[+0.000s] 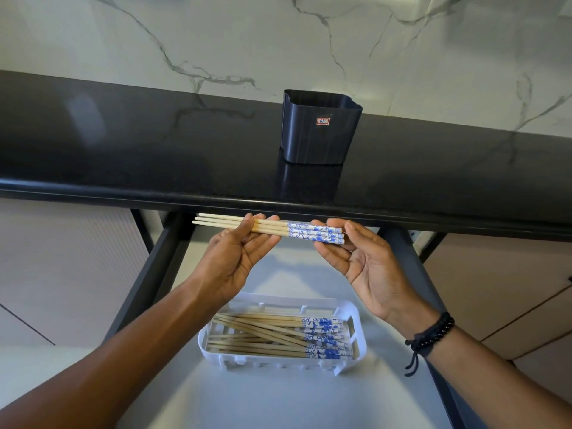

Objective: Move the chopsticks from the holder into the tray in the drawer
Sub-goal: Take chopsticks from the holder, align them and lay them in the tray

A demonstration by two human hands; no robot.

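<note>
Glossy black countertop (154,156); wooden chopsticks (269,229); white plastic tray (356,335).

Pale wooden chopsticks (269,228) with blue-and-white floral ends, white tray (356,323), black holder (318,131), grey-veined marble wall (278,41).

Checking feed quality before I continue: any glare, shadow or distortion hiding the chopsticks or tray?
Head view: sharp, no blur; the wide lens bows the countertop edge; its glossy black top mirrors the holder and marble wall; soft shadows fall on the drawer floor around the tray; the held chopsticks are evenly lit, pattern readable.
</note>
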